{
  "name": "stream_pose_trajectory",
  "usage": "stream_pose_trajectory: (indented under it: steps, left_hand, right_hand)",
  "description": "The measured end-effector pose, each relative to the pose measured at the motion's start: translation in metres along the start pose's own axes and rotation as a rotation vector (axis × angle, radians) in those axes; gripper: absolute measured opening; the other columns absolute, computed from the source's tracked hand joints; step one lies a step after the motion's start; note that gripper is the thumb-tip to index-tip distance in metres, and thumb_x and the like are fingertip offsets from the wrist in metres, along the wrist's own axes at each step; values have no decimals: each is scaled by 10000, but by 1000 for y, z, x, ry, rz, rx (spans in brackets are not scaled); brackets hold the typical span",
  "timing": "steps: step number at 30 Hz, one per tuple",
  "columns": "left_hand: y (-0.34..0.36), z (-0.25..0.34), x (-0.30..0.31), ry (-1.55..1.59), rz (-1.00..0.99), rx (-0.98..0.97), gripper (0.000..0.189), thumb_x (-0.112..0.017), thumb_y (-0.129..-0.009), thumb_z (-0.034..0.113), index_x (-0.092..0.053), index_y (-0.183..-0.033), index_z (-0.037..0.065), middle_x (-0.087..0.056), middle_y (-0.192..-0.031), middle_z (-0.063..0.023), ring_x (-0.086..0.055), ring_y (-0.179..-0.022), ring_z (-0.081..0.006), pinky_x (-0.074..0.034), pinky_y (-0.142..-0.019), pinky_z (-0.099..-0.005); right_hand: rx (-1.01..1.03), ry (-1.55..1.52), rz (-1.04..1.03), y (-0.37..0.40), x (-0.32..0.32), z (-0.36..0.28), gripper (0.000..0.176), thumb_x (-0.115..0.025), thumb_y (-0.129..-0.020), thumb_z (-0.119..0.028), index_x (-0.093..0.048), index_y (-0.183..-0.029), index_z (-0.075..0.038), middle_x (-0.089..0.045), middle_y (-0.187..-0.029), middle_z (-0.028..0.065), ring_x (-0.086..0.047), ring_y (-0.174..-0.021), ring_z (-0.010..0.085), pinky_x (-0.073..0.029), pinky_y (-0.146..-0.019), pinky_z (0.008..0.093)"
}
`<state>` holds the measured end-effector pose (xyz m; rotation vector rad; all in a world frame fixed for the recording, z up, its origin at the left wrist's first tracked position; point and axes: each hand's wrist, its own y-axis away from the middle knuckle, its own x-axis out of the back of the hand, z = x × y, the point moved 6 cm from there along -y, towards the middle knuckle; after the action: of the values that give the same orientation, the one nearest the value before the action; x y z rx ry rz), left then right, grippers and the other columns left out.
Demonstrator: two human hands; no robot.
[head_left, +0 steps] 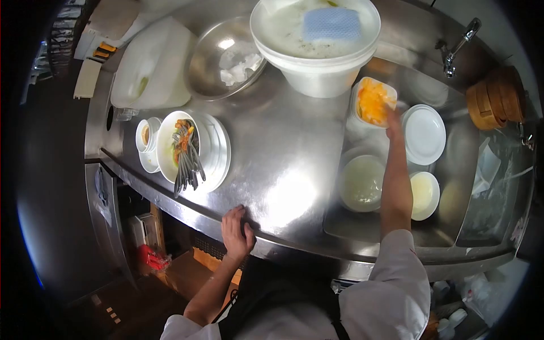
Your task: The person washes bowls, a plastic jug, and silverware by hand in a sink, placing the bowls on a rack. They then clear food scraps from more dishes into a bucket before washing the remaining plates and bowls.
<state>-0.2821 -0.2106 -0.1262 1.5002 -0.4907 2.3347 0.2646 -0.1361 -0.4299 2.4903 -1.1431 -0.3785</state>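
My left hand [238,233] rests on the front rim of the steel counter, holding nothing, its thumb apart from the fingers. Stretched out over the sink, my right hand [393,120] is at the near right edge of a square white container [359,113] with orange pieces [374,101] in it; its fingers are blurred against them. Right of that hand lies a white plate [424,135]. Below, on either side of my right forearm, are a round bowl of cloudy liquid [362,182] and a smaller white bowl [424,195].
White tubs [317,73] hold soapy water and a blue sponge [332,24]. At left are stacked plates [220,148], a bowl with cutlery [187,158], small cups [148,136], a steel bowl [207,68] and a plastic bin [156,62]. A tap [456,48] and bamboo steamers [493,99] are at right.
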Motion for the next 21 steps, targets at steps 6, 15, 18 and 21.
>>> stream_pose_trajectory:
  steps: [6,15,18,21]
  left_hand:
    - [3,-1,0,-19,-7,-6,366,-501,-711,37,-513,-1072,-19,-525,-1127,-198,-499,-1020,-369,-394,-885,-433]
    - [8,-11,7,32,75,-15,397,-572,-693,67,-541,-1088,35,-557,-1101,-153,-522,-999,-329,-420,-840,-406]
    - [11,-9,12,37,121,-20,337,-587,-713,76,-569,-1049,53,-574,-1092,-127,-545,-969,-308,-437,-813,-392]
    - [13,-12,19,150,131,-33,281,-572,-731,57,-594,-1010,70,-597,-1041,-120,-562,-932,-300,-447,-798,-385]
  right_hand:
    - [126,418,155,9,-5,-32,465,-585,-811,-207,-494,-1217,3,-565,-1158,177,-569,-1036,270,-451,-874,349]
    - [-75,-289,-199,12,0,-11,515,-574,-882,-343,-444,-1260,-20,-563,-1178,118,-586,-1017,217,-470,-885,321]
    - [-214,-85,40,50,7,-25,598,-600,-830,-462,-470,-1246,-53,-553,-1198,98,-575,-1007,222,-451,-826,330]
    - [-172,30,310,67,27,-40,515,-623,-807,-441,-545,-1129,-47,-605,-1051,78,-581,-877,199,-444,-729,302]
